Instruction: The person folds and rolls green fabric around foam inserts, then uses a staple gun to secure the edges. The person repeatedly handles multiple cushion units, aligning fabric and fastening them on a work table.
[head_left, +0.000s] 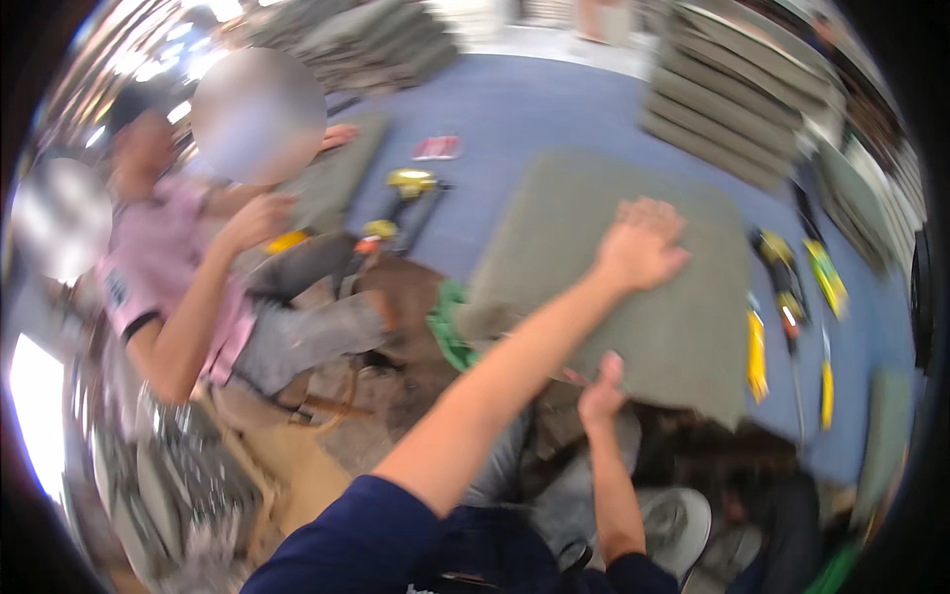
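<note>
A square grey-green fabric-covered pad (pixel 564 228) lies on the blue table in front of me. My left hand (pixel 643 245) rests palm down on its upper surface, fingers stretched out, holding nothing. At the pad's near edge is my right hand (pixel 600 394), its thumb raised. The right fingers are mostly hidden by the edge and blurred, so I cannot make out what they grip, if anything. Green cloth (pixel 450 327) hangs by the pad's near left corner.
Right of the pad lie a yellow-black power driver (pixel 780 267), a yellow cutter (pixel 757 354) and a green-yellow tool (pixel 826 279). Stacked pads (pixel 727 99) stand at the back right, more pads (pixel 376 45) far left. A co-worker in a pink shirt (pixel 178 247) sits left, near another driver (pixel 406 193).
</note>
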Demonstrator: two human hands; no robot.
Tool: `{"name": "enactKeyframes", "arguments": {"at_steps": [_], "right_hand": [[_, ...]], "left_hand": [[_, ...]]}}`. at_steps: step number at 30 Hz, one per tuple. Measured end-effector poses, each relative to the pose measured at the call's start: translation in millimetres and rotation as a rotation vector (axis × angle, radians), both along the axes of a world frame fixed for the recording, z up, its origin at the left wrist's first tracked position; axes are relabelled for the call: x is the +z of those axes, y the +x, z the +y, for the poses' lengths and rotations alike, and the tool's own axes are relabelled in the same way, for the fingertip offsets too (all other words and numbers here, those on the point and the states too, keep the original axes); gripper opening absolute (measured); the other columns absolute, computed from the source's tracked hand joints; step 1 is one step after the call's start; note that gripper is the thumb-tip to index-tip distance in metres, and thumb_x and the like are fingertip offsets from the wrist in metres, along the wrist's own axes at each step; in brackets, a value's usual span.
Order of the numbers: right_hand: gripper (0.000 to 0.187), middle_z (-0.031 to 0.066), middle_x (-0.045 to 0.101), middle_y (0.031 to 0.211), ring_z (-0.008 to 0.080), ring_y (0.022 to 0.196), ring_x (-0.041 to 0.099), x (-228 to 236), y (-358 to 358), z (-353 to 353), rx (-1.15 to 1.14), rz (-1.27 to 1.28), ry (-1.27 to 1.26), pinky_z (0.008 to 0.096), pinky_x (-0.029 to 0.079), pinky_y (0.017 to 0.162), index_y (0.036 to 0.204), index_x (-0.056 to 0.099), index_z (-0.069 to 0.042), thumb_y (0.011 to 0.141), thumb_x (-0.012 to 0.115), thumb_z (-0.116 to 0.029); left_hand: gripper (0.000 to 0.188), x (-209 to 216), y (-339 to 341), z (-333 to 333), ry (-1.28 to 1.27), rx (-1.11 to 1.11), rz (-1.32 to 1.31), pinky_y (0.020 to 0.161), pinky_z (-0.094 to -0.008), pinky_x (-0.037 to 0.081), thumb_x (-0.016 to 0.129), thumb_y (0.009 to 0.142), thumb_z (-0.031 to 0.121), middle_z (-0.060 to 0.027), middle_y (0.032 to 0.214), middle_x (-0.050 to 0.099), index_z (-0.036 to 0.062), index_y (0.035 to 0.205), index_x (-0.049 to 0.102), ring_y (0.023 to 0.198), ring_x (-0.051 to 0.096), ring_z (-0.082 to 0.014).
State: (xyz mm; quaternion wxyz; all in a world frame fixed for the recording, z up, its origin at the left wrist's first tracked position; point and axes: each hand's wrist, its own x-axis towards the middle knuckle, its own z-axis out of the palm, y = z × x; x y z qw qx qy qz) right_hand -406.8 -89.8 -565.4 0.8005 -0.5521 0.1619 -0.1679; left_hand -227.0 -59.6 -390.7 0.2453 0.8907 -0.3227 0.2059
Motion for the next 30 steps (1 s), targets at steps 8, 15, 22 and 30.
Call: {"name": "enactKeyframes", "arguments": {"at_steps": [8, 15, 22, 30], "right_hand": [[0.063, 0.0182, 0.049, 0.144, 0.0313, 0.123, 0.061, 133, -48, 24, 0.184, -0.007, 0.495, 0.0546, 0.067, 0.080, 0.144, 0.038, 0.011, 0.107, 0.059, -0.036], [0.052, 0.0104, 0.061, 0.107, 0.0207, 0.093, 0.067, 126, -48, 31, 0.085, 0.030, 0.131, 0.0399, 0.065, 0.080, 0.113, 0.064, 0.010, 0.109, 0.057, -0.041], [0.032, 0.0034, 0.063, 0.099, 0.0134, 0.089, 0.063, 107, -50, 26, 0.097, -0.074, 0.215, 0.0421, 0.061, 0.082, 0.098, 0.064, 0.001, 0.109, 0.062, -0.029], [0.030, 0.0041, 0.052, 0.103, 0.0127, 0.090, 0.057, 101, -54, 38, 0.038, -0.068, 0.137, 0.0454, 0.061, 0.085, 0.102, 0.046, -0.004, 0.111, 0.060, -0.029]], "left_hand": [[0.068, -15, -44, 25, 0.244, 0.013, -0.041, 0.127, -0.0592, 0.024, 0.037, 0.110, 0.056, -0.0193, 0.168, 0.038, 0.0115, 0.162, 0.042, 0.156, 0.032, -0.0447], [0.067, -15, -53, 23, 0.259, 0.018, -0.082, 0.127, -0.0597, 0.025, 0.036, 0.111, 0.055, -0.0201, 0.168, 0.038, 0.0124, 0.162, 0.042, 0.155, 0.033, -0.0446], [0.067, -27, -53, 25, 0.240, 0.028, -0.113, 0.127, -0.0591, 0.026, 0.036, 0.110, 0.056, -0.0195, 0.166, 0.041, 0.0128, 0.161, 0.044, 0.154, 0.036, -0.0436], [0.067, -26, -48, 28, 0.190, 0.033, -0.120, 0.127, -0.0593, 0.026, 0.037, 0.110, 0.058, -0.0179, 0.166, 0.043, 0.0141, 0.159, 0.048, 0.153, 0.037, -0.0429]]}}
